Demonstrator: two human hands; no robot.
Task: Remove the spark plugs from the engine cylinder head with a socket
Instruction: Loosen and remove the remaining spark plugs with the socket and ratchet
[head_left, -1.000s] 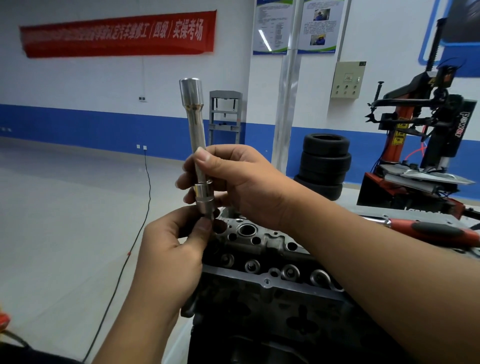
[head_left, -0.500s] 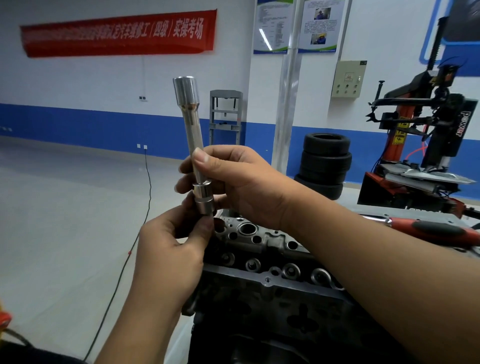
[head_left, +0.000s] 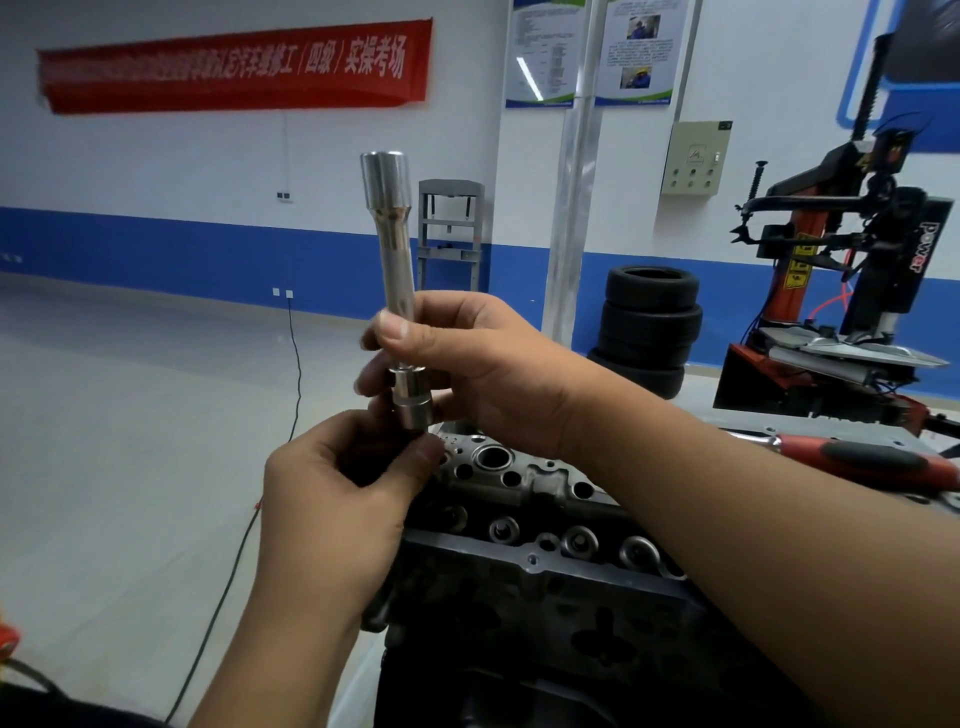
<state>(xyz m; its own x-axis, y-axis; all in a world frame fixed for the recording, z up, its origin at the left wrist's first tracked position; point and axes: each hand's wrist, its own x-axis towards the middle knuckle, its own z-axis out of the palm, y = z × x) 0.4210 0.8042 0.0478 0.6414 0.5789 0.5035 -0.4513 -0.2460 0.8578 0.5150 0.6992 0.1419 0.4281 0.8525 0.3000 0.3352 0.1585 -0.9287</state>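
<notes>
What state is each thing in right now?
Spark plug socket: upright, lifted above the head, held by both hands.
Right hand: grips the socket's shaft.
Left hand: pinches its lower end.
Cylinder head: bores open.
Ratchet: lying unused.
Tyres: stacked.

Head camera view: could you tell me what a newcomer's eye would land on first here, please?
First, the long chrome socket held upright at the centre, the right hand gripping its shaft and the left hand pinching something dark at its lower end. Just below lies the engine cylinder head. Behind, a red banner spans the wall and stacked tyres stand at right.
</notes>
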